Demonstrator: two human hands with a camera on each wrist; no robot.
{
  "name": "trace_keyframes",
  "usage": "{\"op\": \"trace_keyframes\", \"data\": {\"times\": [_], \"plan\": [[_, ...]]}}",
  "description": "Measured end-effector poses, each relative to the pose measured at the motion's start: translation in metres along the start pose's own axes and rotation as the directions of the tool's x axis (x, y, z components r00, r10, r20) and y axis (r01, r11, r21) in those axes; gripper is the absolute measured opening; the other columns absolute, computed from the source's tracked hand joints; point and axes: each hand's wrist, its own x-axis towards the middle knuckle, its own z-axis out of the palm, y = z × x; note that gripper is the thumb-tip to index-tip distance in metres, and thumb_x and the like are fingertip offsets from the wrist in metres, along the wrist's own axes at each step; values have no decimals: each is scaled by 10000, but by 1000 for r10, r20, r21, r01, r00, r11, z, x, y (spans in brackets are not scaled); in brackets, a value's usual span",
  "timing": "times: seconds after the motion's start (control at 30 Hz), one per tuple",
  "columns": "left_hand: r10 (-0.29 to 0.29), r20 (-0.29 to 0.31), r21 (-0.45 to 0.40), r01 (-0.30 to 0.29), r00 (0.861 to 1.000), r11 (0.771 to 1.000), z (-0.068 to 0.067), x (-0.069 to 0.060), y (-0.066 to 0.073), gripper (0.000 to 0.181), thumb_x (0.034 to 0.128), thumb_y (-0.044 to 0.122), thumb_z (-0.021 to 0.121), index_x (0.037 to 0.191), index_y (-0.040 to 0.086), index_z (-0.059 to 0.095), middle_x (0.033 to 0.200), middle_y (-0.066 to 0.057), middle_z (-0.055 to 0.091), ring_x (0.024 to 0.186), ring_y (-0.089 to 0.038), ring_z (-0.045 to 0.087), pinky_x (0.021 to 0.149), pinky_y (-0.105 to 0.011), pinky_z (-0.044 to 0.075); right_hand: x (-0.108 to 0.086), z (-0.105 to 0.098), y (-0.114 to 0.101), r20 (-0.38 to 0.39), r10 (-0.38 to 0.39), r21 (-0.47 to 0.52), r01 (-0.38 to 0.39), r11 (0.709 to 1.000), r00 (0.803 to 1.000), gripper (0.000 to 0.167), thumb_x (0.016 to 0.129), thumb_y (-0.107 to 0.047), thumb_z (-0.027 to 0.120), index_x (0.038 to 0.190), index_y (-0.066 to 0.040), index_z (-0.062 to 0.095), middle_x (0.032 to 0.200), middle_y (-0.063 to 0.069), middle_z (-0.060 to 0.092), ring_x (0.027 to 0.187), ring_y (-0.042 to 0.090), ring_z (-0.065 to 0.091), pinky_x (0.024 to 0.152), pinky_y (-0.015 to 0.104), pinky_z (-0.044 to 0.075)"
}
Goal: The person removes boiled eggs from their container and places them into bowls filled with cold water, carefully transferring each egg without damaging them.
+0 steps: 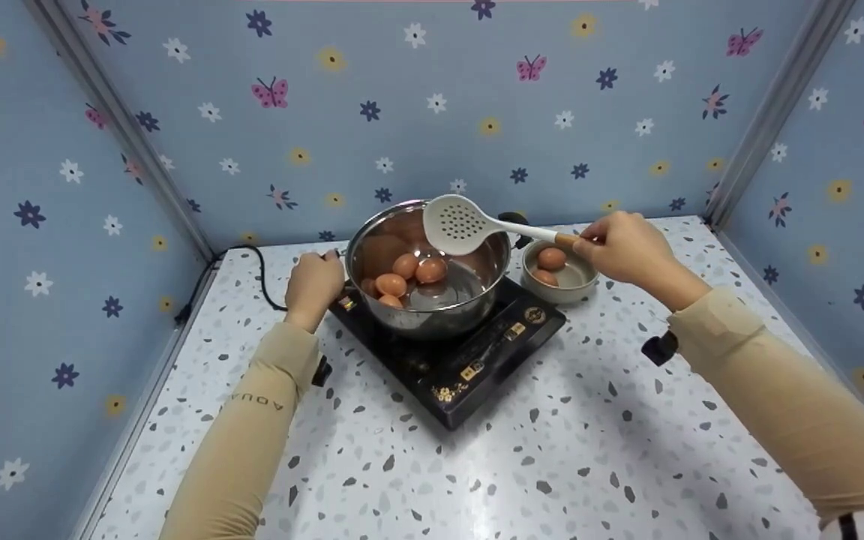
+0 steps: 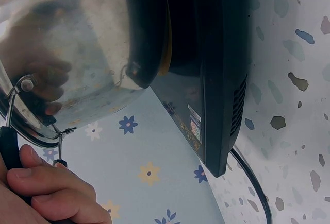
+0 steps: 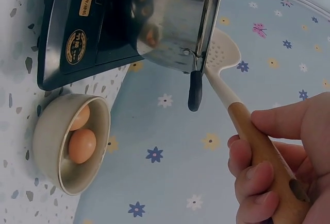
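Note:
A steel pot (image 1: 432,319) stands on a black induction cooker (image 1: 451,382), with several brown eggs (image 1: 391,285) inside at its left. My left hand (image 1: 313,285) grips the pot's black side handle (image 2: 10,149), fingers curled round it. In my right hand (image 1: 631,251) is a slotted skimmer, its wooden handle (image 3: 258,147) wrapped by the fingers. The skimmer's white perforated head (image 1: 456,225) hangs over the far rim of the pot with nothing on it. Right of the pot, a beige bowl (image 3: 51,136) holds two brown eggs (image 3: 82,145).
The pot's other black handle (image 3: 195,91) points toward the bowl. A black cord (image 1: 261,274) runs from behind the left hand to the left edge of the speckled table (image 1: 552,465). Flower-patterned panels (image 1: 402,90) enclose the back and both sides.

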Motion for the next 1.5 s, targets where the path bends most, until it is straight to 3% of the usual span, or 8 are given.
{"op": "trace_keyframes", "data": {"times": [0.33, 0.53, 0.7, 1.03, 1.2, 1.5], "plan": [[14, 1, -8, -14, 1000, 1000, 1, -2, 0, 573, 1143, 351, 317, 1163, -57, 718, 1268, -310, 719, 1137, -482, 701, 991, -633, 523, 3, 6, -5, -5, -13, -57, 13, 998, 1000, 280, 1074, -267, 652, 1097, -54, 832, 747, 87, 697, 572, 183, 543, 513, 329, 393], [12, -2, -17, -12, 1000, 1000, 1, -3, 1, 577, 1143, 359, 319, 1201, -63, 710, 1293, -312, 710, 1151, -486, 698, 994, -639, 520, 7, 7, -8, -15, -8, -74, 7, 997, 1000, 296, 1069, -264, 657, 1169, -38, 820, 816, 126, 733, 587, 196, 538, 520, 337, 380], [15, 2, -20, -15, 1000, 1000, 0, -3, 1, 573, 1143, 352, 317, 1216, -69, 700, 1298, -316, 705, 1163, -488, 693, 1002, -635, 516, 9, 7, -9, -37, -33, -108, 29, 994, 999, 285, 1065, -270, 656, 1159, -66, 832, 775, 114, 707, 602, 217, 518, 526, 349, 361], [26, 11, -36, -25, 1000, 999, 1, -4, -1, 479, 1151, 337, 299, 960, 58, 637, 1020, -227, 682, 886, -373, 629, 881, -548, 505, 10, 8, -17, -42, -59, -201, 49, 978, 997, 272, 1048, -248, 697, 1212, -67, 816, 1055, 188, 801, 781, 353, 649, 571, 402, 424], [25, 10, -36, -24, 1000, 999, 0, -3, -1, 506, 1149, 334, 306, 1037, 11, 679, 1137, -272, 715, 980, -413, 670, 925, -585, 512, 9, 7, -22, -33, -78, -250, 67, 966, 996, 269, 1039, -230, 690, 1212, -66, 814, 1078, 195, 799, 815, 387, 675, 627, 490, 507], [22, 11, -29, -22, 1000, 999, -1, -1, -1, 564, 1149, 347, 325, 1208, -64, 706, 1279, -309, 713, 1142, -477, 699, 993, -627, 521, 11, 1, -32, 1, -74, -289, 71, 955, 997, 256, 1037, -244, 664, 1161, -100, 836, 978, 171, 768, 818, 357, 624, 640, 467, 485]]}}
